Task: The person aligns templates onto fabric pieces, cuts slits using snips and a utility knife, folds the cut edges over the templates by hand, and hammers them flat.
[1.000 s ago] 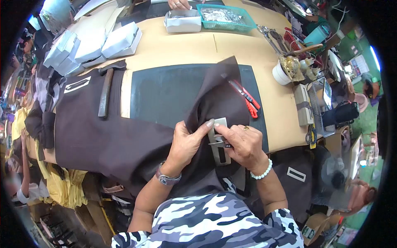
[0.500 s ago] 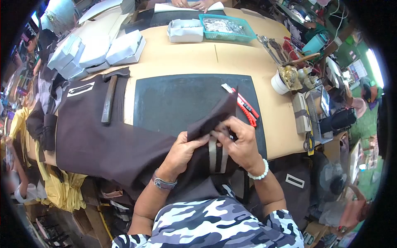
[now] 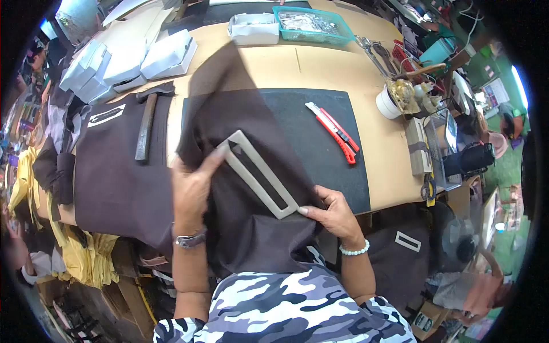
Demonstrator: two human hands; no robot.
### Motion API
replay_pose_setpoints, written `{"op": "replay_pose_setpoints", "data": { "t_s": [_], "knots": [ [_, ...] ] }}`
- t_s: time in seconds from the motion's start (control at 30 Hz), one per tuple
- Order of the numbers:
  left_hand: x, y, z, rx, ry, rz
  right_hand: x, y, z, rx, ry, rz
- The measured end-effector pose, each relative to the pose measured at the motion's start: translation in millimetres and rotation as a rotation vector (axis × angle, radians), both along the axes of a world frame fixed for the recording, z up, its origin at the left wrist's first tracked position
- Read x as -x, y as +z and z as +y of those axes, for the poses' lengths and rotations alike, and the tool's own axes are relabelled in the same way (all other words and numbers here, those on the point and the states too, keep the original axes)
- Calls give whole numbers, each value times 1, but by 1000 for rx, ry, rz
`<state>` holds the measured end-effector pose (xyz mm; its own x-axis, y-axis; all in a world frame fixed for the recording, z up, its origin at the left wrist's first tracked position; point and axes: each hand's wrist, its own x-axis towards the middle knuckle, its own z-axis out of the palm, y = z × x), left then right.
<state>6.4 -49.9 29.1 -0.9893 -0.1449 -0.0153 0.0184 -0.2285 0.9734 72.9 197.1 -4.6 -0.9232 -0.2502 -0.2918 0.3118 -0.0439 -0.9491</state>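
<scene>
A piece of dark brown fabric is held up in front of me, its upper end blurred over the table. On it sits a pale, slanted rectangular frame with a long slot in its middle; dark cloth shows at the slot's upper end. My left hand grips the fabric beside the frame's upper left corner. At the lower right corner, my right hand pinches the cloth with its thumb near the frame. A red utility knife lies on the black mat, right of the fabric.
A hammer rests on more brown fabric at the left. White boxes and a teal basket of small metal pieces stand farther back. Scissors hang at the right edge, near a white tub.
The bunched fabric has been spread and turned up, so the whole pale frame faces me. My left hand has moved left; my right hand has shifted slightly down, and the hands are farther apart.
</scene>
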Motion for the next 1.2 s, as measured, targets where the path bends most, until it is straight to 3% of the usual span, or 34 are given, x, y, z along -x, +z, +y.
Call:
{"op": "replay_pose_setpoints", "data": {
  "t_s": [0.03,0.1,0.13,0.23,0.3,0.37,0.43,0.47,0.53,0.57,0.6,0.63,0.7,0.73,0.87,0.93,1.03,1.07,1.1,1.17,1.2],
  "knots": [
    [3,1,-10,214,10,48,-1,3,0,-175,-8,119],
    [6,19,-15,1102,302,474,0,15,-7,-523,-24,352],
    [5,33,-16,1111,126,474,3,19,-13,-554,-43,560],
    [3,78,5,1530,-584,669,6,32,-29,-607,102,773],
    [10,84,17,1527,-1050,764,7,40,-36,-642,128,917],
    [21,84,27,1596,-1440,575,6,49,-39,-623,102,1001],
    [32,101,13,1511,-1351,488,7,47,-35,-598,6,975],
    [42,114,-1,1605,-1290,466,6,44,-31,-607,-51,931],
    [71,138,-51,1697,-974,253,8,32,-20,-586,-152,868],
    [81,146,-94,1852,-587,392,8,22,-14,-523,-192,758],
    [93,162,-139,2229,-263,329,8,11,-8,-461,-231,647],
    [105,185,-181,2409,14,138,8,3,-3,-399,-272,537],
    [121,219,-296,2307,323,232,7,-8,1,-254,-339,472],
    [140,234,-376,2284,157,306,7,-14,2,-166,-382,415],
    [86,192,-217,1405,-11,-300,9,-19,4,15,-440,320],
    [69,135,-135,913,7,-432,11,-21,4,3,-430,322],
    [40,49,-31,425,-45,-469,12,-16,3,127,-451,251],
    [34,25,-4,219,-201,-428,10,-10,-1,92,-456,290],
    [28,-1,29,193,5,-492,7,-1,-6,107,-462,304],
    [13,-16,70,-237,-295,-320,0,17,-16,128,-478,323],
    [7,-23,85,-350,-296,-293,-4,21,-20,210,-447,295]
  ]
}}
